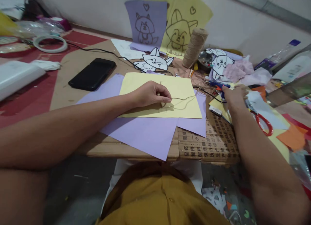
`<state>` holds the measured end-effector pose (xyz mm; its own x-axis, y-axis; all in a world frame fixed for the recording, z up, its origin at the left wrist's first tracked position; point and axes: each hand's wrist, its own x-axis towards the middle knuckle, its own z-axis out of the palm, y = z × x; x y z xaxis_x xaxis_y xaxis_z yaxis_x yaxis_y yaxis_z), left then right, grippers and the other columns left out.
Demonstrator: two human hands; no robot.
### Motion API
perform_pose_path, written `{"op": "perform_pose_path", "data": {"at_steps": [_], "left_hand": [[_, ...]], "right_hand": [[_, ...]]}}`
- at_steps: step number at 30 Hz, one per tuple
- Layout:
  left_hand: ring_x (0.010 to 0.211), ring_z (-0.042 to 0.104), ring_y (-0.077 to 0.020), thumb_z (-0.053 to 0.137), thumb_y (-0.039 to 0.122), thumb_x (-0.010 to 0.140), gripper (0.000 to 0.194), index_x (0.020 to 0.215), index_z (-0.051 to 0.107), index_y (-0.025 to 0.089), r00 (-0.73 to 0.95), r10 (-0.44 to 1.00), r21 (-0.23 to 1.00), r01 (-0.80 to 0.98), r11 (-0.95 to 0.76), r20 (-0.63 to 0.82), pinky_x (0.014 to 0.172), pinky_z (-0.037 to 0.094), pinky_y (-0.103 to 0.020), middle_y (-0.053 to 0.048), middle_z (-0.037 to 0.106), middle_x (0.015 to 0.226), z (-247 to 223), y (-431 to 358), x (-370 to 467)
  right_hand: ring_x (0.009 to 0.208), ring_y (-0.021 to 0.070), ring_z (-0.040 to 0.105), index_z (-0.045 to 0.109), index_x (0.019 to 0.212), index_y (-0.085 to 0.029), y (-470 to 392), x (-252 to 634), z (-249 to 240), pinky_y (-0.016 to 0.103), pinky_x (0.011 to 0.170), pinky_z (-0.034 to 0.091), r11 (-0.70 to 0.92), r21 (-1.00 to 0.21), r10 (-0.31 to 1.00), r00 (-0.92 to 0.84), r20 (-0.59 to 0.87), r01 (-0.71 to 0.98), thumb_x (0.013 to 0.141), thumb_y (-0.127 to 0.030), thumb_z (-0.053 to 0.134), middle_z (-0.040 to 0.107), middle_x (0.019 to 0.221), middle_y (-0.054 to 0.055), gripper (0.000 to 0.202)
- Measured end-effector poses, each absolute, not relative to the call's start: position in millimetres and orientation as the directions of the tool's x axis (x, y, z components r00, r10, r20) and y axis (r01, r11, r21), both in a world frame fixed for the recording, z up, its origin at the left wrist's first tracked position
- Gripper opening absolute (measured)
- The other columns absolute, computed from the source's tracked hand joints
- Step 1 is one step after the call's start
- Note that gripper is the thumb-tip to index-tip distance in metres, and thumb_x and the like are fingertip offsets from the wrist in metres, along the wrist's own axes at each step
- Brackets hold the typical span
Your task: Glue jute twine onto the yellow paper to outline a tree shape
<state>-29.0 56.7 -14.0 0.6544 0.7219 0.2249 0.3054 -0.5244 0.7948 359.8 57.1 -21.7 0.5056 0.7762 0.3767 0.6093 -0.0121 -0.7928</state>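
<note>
My left hand (154,95) pinches a strand of brown twine (183,98) over a yellow paper sheet (136,84). The twine trails right across the sheet. Purple sheets (148,132) lie beneath the yellow one. At the right, my right hand (235,95) closes on what looks like a blue glue gun (215,84) with an orange-red part; its handle is mostly hidden by the hand. Close by lie red-handled scissors (264,124), partly covered by my right forearm. A twine spool (195,47) stands behind the yellow sheet.
A black phone (92,74) rests on the cardboard (63,79) at left, near a white tape roll (50,44). A black cord (104,50) crosses the back. Cut-out fox drawings (155,61) lie behind the sheets. Orange scraps (293,136) and crumpled paper (239,69) crowd the right.
</note>
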Motion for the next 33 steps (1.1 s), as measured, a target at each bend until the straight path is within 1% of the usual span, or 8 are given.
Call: {"op": "perform_pose_path", "data": {"at_steps": [2, 4, 7, 10, 14, 20, 28, 33], "left_hand": [[0.066, 0.066, -0.0127, 0.085, 0.029, 0.081, 0.012, 0.085, 0.085, 0.018, 0.658, 0.723, 0.809, 0.296, -0.508, 0.213, 0.069, 0.051, -0.025, -0.002, 0.080, 0.075, -13.8, 55.1, -27.3], [0.066, 0.067, -0.0130, 0.084, 0.029, 0.082, 0.013, 0.086, 0.085, 0.017, 0.663, 0.722, 0.820, 0.292, -0.493, 0.198, 0.069, 0.051, -0.025, -0.003, 0.080, 0.075, -13.1, 55.0, -27.2], [0.072, 0.070, -0.0142, 0.081, 0.033, 0.088, 0.017, 0.087, 0.085, 0.016, 0.639, 0.740, 0.823, 0.291, -0.488, 0.212, 0.072, 0.052, -0.026, -0.004, 0.081, 0.080, -11.4, 57.4, -31.6], [0.072, 0.068, -0.0140, 0.077, 0.036, 0.092, 0.022, 0.088, 0.084, 0.015, 0.550, 0.787, 0.810, 0.307, -0.500, 0.278, 0.071, 0.051, -0.026, -0.005, 0.081, 0.082, -9.7, 59.1, -41.7], [0.069, 0.065, -0.0139, 0.075, 0.031, 0.090, 0.017, 0.087, 0.083, 0.017, 0.533, 0.772, 0.723, 0.372, -0.582, 0.347, 0.068, 0.048, -0.026, -0.004, 0.078, 0.077, -8.6, 52.7, -58.7], [0.092, 0.073, -0.0183, 0.072, 0.024, 0.093, 0.017, 0.101, 0.086, 0.023, 0.713, 0.574, 0.570, 0.295, -0.767, 0.403, 0.083, 0.054, -0.028, -0.008, 0.080, 0.104, -12.2, 37.0, -74.0], [0.101, 0.070, -0.0211, 0.063, 0.024, 0.100, 0.025, 0.112, 0.085, 0.026, 0.831, 0.415, 0.399, 0.261, -0.879, 0.371, 0.093, 0.053, -0.031, -0.009, 0.079, 0.113, -18.3, 35.9, -73.7], [0.096, 0.067, -0.0208, 0.059, 0.020, 0.101, 0.027, 0.115, 0.082, 0.024, 0.859, 0.320, 0.249, 0.235, -0.940, 0.400, 0.089, 0.053, -0.033, -0.009, 0.078, 0.112, -20.1, 37.7, -73.8]], "right_hand": [[0.127, 0.0319, 0.050, 0.047, 0.109, -0.027, 40.0, 330.9, -11.5, 0.045, 0.095, 0.048, 0.017, -0.739, 0.622, 0.572, 0.535, 0.674, 0.076, -0.009, 0.080, 0.058, 0.130, 0.020, 0.050], [0.128, 0.0323, 0.054, 0.050, 0.125, -0.026, 18.7, 288.4, -3.3, 0.050, 0.106, 0.045, 0.289, -0.562, 0.641, 0.279, 0.715, 0.775, 0.089, -0.022, 0.076, 0.057, 0.141, 0.019, 0.044], [0.123, 0.0330, 0.062, 0.053, 0.138, -0.029, -6.7, 223.5, -0.6, 0.053, 0.109, 0.045, 0.623, -0.408, 0.726, -0.299, 0.619, 0.668, 0.100, -0.033, 0.068, 0.068, 0.134, 0.013, 0.042], [0.125, 0.0350, 0.062, 0.057, 0.144, -0.027, -14.2, 189.5, -7.7, 0.054, 0.110, 0.041, 0.669, -0.336, 0.734, -0.518, 0.439, 0.662, 0.102, -0.036, 0.067, 0.073, 0.134, 0.013, 0.044], [0.109, 0.0321, 0.068, 0.062, 0.143, -0.025, -10.6, 191.0, -16.8, 0.052, 0.104, 0.040, 0.624, -0.365, 0.781, -0.529, 0.333, 0.691, 0.099, -0.029, 0.071, 0.080, 0.115, 0.010, 0.045], [0.096, 0.0264, 0.070, 0.077, 0.099, -0.026, -6.3, 196.3, -19.6, 0.043, 0.091, 0.050, 0.632, -0.478, 0.775, -0.512, 0.371, 0.610, 0.097, -0.024, 0.068, 0.080, 0.098, 0.006, 0.009], [0.086, 0.0214, 0.069, 0.076, 0.091, -0.020, -5.4, 194.8, -24.4, 0.036, 0.079, 0.052, 0.627, -0.504, 0.779, -0.494, 0.387, 0.594, 0.095, -0.015, 0.067, 0.075, 0.090, 0.007, 0.011], [0.083, 0.0201, 0.067, 0.075, 0.089, -0.020, -4.7, 193.7, -24.9, 0.034, 0.076, 0.051, 0.627, -0.493, 0.779, -0.494, 0.386, 0.603, 0.094, -0.013, 0.067, 0.073, 0.087, 0.006, 0.012]]}}
